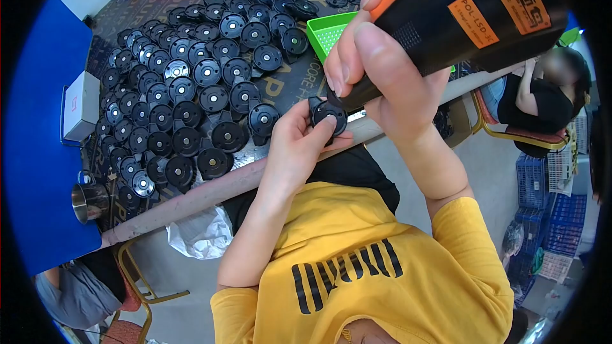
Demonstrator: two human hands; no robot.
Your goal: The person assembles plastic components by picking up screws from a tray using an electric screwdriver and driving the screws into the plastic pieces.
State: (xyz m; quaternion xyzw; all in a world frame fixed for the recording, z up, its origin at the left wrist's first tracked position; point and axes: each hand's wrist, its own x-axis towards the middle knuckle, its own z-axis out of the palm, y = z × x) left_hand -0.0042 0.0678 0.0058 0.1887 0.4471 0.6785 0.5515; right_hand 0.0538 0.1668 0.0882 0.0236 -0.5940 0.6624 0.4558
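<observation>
My right hand (389, 57) is wrapped round a black and orange electric screwdriver (472, 13), whose orange labels face up. The tool slants down to the left, and its nose end is over a round black plastic part (329, 118) near the table edge. With thumb on top and fingers around it, my left hand (306, 130) grips that part. Whether the screwdriver's bit touches it, I cannot tell. Many similar black round parts (213, 99), most with a silvery centre, are spread over the table to the left.
A green perforated tray (328, 28) stands behind my right hand. A metal cup (89, 200) hangs at the table's left edge, below a white box (81, 107). Another person (542, 95) sits at right, near stacked blue crates (532, 181). A padded rail (185, 204) runs along the table front.
</observation>
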